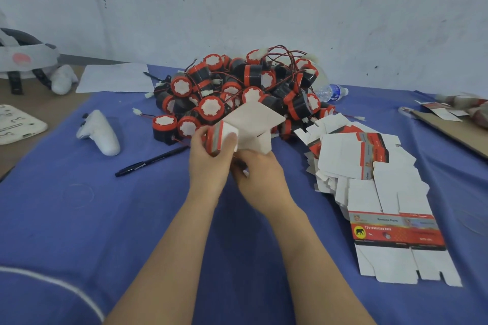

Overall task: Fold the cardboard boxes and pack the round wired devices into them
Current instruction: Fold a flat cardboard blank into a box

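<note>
A half-folded white cardboard box with a red-and-grey printed band (250, 126) was held just above the blue cloth (105, 206), before a heap of round red-and-black wired devices (237, 87). The left hand (208, 163) gripped its printed side; the right hand (260, 174) curled under its flaps. Light, thin card, it likely creased easily and was best held at panel edges. The nearest flat white box blank (396, 232) showed an elephant logo and what appeared to read "12v reversing horn".

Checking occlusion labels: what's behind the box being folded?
Behind the box, held in left hand and right hand: the pile of round wired devices. Its raised flap hides some of them.
</note>
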Demonstrator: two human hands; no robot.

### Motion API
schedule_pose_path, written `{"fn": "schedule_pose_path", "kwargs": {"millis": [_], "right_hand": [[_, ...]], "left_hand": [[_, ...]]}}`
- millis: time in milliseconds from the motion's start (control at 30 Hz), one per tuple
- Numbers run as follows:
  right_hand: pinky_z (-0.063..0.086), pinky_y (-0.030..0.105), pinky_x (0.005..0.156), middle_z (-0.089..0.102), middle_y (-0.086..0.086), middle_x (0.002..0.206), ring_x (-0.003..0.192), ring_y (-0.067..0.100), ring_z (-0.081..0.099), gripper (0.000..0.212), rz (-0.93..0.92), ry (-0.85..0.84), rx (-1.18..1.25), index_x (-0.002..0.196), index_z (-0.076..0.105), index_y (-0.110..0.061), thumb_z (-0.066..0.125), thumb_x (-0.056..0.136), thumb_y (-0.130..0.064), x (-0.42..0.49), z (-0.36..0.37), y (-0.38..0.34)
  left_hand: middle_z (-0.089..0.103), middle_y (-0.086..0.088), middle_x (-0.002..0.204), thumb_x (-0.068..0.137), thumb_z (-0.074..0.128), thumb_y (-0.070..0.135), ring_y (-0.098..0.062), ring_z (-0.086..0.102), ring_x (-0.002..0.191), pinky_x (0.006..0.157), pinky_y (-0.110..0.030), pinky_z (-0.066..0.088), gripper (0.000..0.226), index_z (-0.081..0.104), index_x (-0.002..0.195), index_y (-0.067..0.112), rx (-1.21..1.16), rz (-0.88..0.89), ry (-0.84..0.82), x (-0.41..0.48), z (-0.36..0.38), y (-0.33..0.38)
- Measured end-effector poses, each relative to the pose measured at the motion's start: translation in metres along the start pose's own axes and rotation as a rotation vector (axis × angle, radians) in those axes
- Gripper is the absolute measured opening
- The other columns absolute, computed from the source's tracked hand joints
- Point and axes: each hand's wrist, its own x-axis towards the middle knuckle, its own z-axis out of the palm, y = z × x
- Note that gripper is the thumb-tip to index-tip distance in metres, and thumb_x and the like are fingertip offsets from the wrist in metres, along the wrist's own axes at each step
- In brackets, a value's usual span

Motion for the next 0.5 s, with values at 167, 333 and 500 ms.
{"fn": "schedule_pose_path", "kwargs": {"millis": [167,333,500], "right_hand": [[0.045,0.028,0.091,0.068,-0.003,0.102,0.107,0.019,0.056,0.016,-0.043,0.385,0.249,0.094,0.068,-0.009,0.054,0.089,-0.013,0.0,-0.007,-0.019],[0.042,0.003,0.076,0.057,-0.021,0.103,0.093,-0.013,0.054,0.018,0.259,0.474,0.668,0.115,0.051,-0.027,0.049,0.099,-0.022,0.006,-0.016,-0.017],[0.05,0.038,0.094,0.068,-0.009,0.114,0.105,0.014,0.064,0.024,0.464,-0.016,1.203,0.121,0.056,-0.041,0.049,0.099,-0.034,0.008,-0.018,0.002]], "left_hand": [[0.061,0.001,0.123,0.1,0.046,0.022,-0.022,0.062,0.11,0.09,-0.047,0.055,0.024,0.053,0.12,0.033,-0.148,-0.003,0.066,0.003,-0.002,0.0],[0.048,0.006,0.142,0.101,0.04,0.016,-0.018,0.051,0.125,0.094,-0.04,0.054,0.045,0.04,0.142,0.034,-0.1,0.064,-0.031,0.001,0.001,0.0],[0.058,0.007,0.129,0.099,0.045,0.014,-0.008,0.062,0.106,0.072,-0.027,0.058,0.038,0.052,0.127,0.039,-0.141,0.024,-0.123,-0.002,0.002,0.001]]}}
